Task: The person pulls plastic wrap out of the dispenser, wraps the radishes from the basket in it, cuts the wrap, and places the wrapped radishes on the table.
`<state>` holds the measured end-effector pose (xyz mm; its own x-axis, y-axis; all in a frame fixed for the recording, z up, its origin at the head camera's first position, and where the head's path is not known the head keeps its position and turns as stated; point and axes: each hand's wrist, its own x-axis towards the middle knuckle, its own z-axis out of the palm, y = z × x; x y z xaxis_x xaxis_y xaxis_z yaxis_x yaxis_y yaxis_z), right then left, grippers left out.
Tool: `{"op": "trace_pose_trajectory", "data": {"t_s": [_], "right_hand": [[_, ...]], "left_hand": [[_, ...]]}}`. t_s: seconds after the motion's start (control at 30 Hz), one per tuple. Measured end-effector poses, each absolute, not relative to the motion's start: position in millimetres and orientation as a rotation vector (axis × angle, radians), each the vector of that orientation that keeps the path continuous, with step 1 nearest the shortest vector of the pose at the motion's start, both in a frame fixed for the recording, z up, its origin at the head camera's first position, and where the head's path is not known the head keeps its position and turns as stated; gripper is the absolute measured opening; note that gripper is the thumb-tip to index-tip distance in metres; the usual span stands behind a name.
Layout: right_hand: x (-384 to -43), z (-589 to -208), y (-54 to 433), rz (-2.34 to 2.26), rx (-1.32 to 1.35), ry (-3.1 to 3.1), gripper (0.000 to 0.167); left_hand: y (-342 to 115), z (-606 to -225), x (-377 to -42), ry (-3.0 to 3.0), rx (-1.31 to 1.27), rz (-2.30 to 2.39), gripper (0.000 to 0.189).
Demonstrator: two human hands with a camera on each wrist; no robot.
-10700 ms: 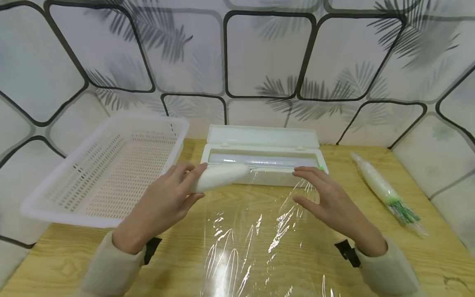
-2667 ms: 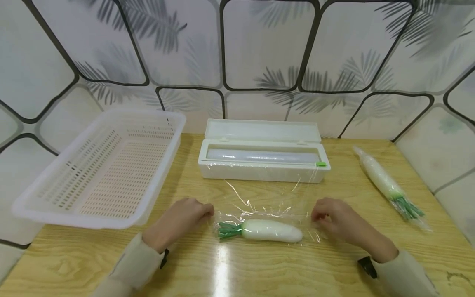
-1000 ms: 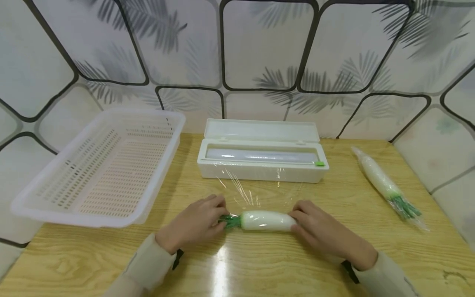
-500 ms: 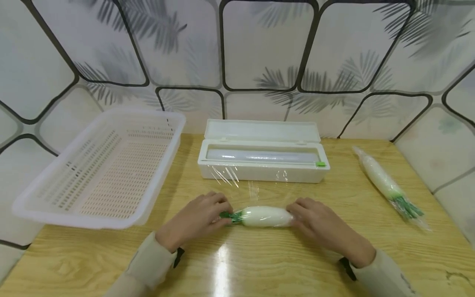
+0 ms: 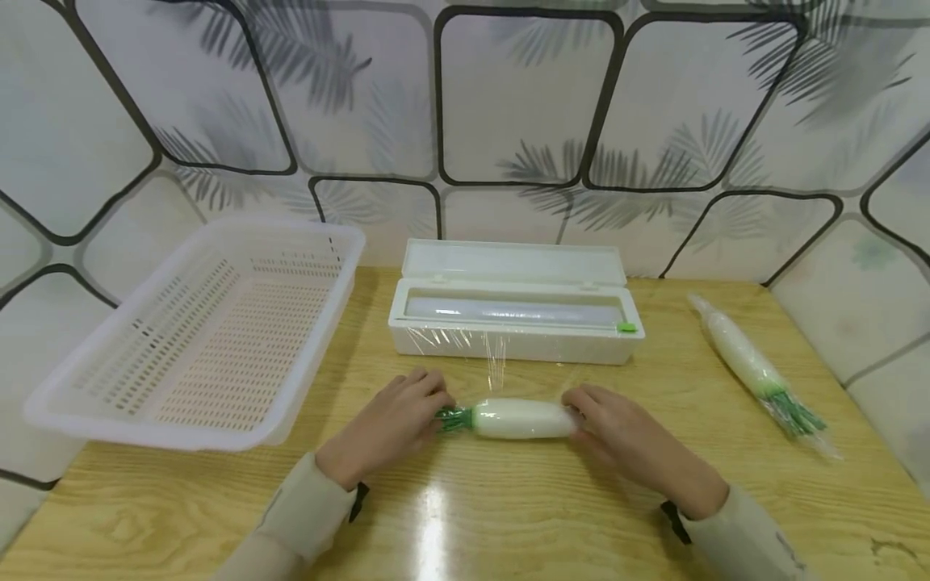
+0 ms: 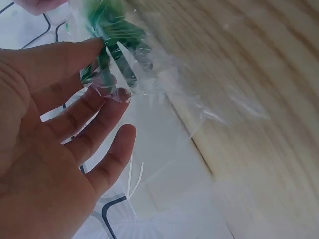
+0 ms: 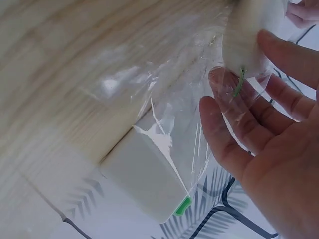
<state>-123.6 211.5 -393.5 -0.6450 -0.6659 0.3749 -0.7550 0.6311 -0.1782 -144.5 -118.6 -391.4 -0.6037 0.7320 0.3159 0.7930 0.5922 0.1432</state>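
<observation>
A white radish [image 5: 525,419] with green stems lies crosswise in front of the cling film box [image 5: 516,345], wrapped in clear film. From it a sheet of cling film [image 5: 496,367] runs back to the box. My left hand [image 5: 392,424] pinches the film-covered green stems [image 6: 117,30] between thumb and fingers. At the radish's other end my right hand [image 5: 625,436] holds the tip, thumb on one side and fingers on the other. In the right wrist view loose film [image 7: 199,129] hangs by the fingers, and a small green root tail [image 7: 239,82] shows.
A white perforated basket [image 5: 305,379] stands at the left. At the right lies another film-wrapped radish [image 5: 744,355]. Inside the box, lid raised, sits the film roll [image 5: 508,311]; a green slider [image 5: 626,328] is at its right end. A patterned wall [image 5: 523,105] stands behind.
Earlier my left hand held the radish above the spread film. It was then laid down, covered with film, and rolled toward the box, shortening the film between. Both hands moved in to its ends.
</observation>
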Motion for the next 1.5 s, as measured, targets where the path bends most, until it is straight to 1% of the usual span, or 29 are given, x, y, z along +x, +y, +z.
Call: {"op": "trace_pose_trajectory", "data": {"t_s": [0.13, 0.23, 0.33, 0.47, 0.53, 0.7, 0.8, 0.93, 1.1, 1.5], "right_hand": [[-129, -394, 212, 0.453, 1.14, -2.564, 0.034], [-134, -394, 212, 0.44, 1.142, -2.535, 0.032], [-138, -393, 211, 0.429, 1.139, -2.545, 0.034], [-140, -393, 212, 0.443, 1.141, -2.58, 0.045], [-141, -394, 212, 0.445, 1.15, -2.572, 0.047], [-147, -396, 211, 0.417, 1.162, -2.517, 0.045], [-150, -397, 212, 0.409, 1.152, -2.5, 0.046], [-154, -398, 213, 0.401, 1.154, -2.472, 0.041], [-157, -398, 211, 0.366, 1.136, -2.463, 0.04], [-166, -395, 203, 0.373, 1.029, -2.553, 0.036]], "left_hand": [[-119, -391, -146, -2.619, -1.243, -0.424, 0.03], [-119, -393, -148, -2.652, -1.212, -0.48, 0.027], [-118, -394, -150, -2.667, -1.2, -0.519, 0.023], [-118, -395, -152, -2.659, -1.196, -0.49, 0.033], [-118, -395, -153, -2.649, -1.192, -0.461, 0.038], [-118, -395, -156, -2.61, -1.186, -0.43, 0.044], [-118, -396, -159, -2.613, -1.165, -0.454, 0.04], [-117, -395, -162, -2.68, -1.125, -0.481, 0.032], [-114, -393, -166, -2.745, -1.103, -0.476, 0.039], [-106, -390, -176, -2.791, -1.042, -0.421, 0.033]]}}
